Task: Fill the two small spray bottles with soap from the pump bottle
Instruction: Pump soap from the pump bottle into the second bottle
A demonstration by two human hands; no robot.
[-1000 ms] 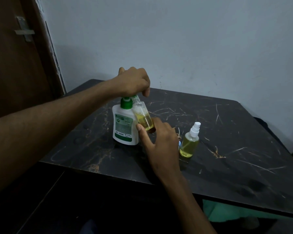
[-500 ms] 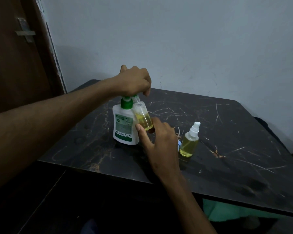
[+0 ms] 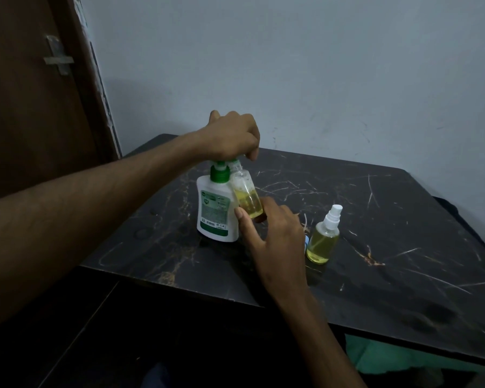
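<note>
— So, what differs from a second ago?

— Little. The left hand (image 3: pixel 231 137) is still clamped over the green pump head of the pump bottle (image 3: pixel 215 210), which stands upright on the dark marble table (image 3: pixel 403 219). The green neck shows a bit more now, so the pump head seems slightly higher.

— And the other hand?

— The right hand (image 3: pixel 272 233) keeps its fingers wrapped around the base of the open spray bottle (image 3: pixel 245 194), holding it tilted with its mouth under the spout, touching the pump bottle's side. Yellow soap fills roughly its lower half, as before.

— The second one?

— The capped spray bottle (image 3: pixel 324 239) has not moved: upright, nearly full, just right of the right hand.
</note>
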